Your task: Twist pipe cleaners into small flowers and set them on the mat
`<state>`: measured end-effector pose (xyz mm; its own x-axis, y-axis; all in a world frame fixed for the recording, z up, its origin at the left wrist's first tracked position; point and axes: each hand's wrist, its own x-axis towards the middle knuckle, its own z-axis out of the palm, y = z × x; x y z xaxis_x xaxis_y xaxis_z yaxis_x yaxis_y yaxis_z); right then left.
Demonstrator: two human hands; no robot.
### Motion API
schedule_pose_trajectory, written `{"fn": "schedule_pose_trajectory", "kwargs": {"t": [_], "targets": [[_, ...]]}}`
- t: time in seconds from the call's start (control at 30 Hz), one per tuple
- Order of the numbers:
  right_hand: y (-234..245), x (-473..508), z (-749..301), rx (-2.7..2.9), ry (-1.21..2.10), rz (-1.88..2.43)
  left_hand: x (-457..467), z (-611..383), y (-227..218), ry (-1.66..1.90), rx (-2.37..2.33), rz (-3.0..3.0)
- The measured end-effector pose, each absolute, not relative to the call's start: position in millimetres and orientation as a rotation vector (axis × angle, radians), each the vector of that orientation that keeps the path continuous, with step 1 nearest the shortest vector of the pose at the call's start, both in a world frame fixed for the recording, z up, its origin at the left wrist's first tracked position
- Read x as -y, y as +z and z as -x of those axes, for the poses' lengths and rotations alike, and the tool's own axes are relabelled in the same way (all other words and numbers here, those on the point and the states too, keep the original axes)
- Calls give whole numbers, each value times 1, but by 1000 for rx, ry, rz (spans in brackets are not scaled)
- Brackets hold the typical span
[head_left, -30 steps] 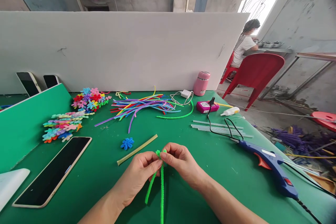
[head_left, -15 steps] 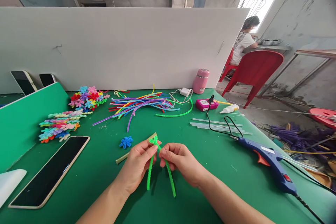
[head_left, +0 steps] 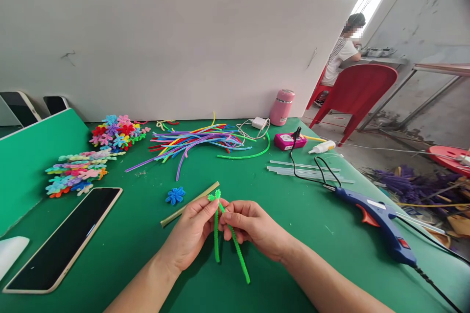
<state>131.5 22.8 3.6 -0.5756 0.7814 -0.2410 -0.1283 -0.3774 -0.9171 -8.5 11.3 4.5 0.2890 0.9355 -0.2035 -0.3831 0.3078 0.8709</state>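
Observation:
Both my hands pinch one bright green pipe cleaner above the green table. Small loops are bent at its top, and two straight legs hang down from them. My left hand grips it just under the loops, between thumb and fingers. Close by on the right, my right hand has its thumb and fingers closed on the longer leg. A blue pipe-cleaner flower lies to the left of the hands. Partly hidden behind my left hand is a thin tan strip.
Loose coloured pipe cleaners lie at the back, beside finished flowers. A phone is at left. Towards the right are a blue glue gun, clear glue sticks, a glue bottle and a pink flask.
The left leg of the green pipe cleaner has swung right, nearer the other leg. Its top loops have turned slightly. Both hands keep their grip, and the view has shifted a little.

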Motion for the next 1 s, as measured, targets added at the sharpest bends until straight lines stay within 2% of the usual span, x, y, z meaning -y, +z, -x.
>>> {"fn": "schedule_pose_trajectory", "kwargs": {"t": [0.53,0.83,1.0], "targets": [[2,-21,-129,1219,1906,940,-12,11,5,1062,-923,-738],[3,-19,-128,934,2137,883,-12,10,3,1063,-920,-718],[-2,-18,-127,928,2135,827,-12,11,6,1031,-923,-723]]}}
